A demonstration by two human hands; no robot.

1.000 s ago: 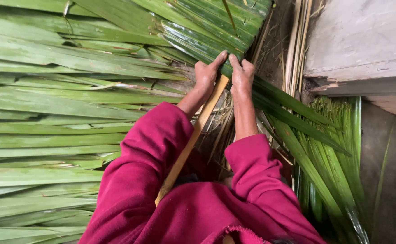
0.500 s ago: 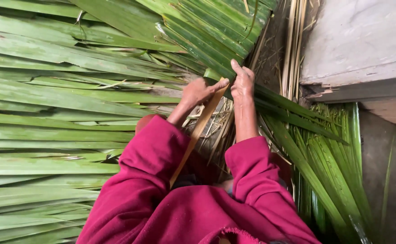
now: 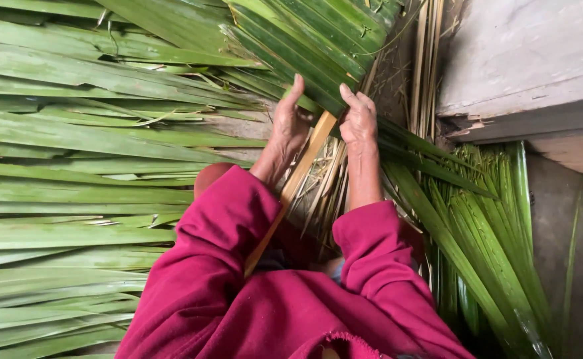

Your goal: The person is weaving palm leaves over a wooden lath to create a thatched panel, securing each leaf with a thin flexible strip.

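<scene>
My left hand point(image 3: 289, 124) and my right hand point(image 3: 358, 119) reach forward side by side from dark pink sleeves. Both rest on a bundle of long green palm leaves point(image 3: 305, 53) that fans away from me. A tan leaf stalk point(image 3: 299, 174) runs diagonally between my wrists and down under my left sleeve. My left thumb points up along the leaf edge, fingers curled on the leaves beside the stalk. My right fingers press and pinch the dark green leaflets just above the stalk's top end.
Flat palm leaves point(image 3: 72, 173) lie in overlapping rows across the whole left side. More narrow green leaflets point(image 3: 491, 233) hang at the right. A grey concrete ledge point(image 3: 524, 60) fills the upper right, with thin dry strips point(image 3: 424, 73) leaning beside it.
The view has shifted slightly. My left hand has opened from a curled grip, its thumb now raised along the leaves; my right hand stays on the leaflets near the stalk's top.
</scene>
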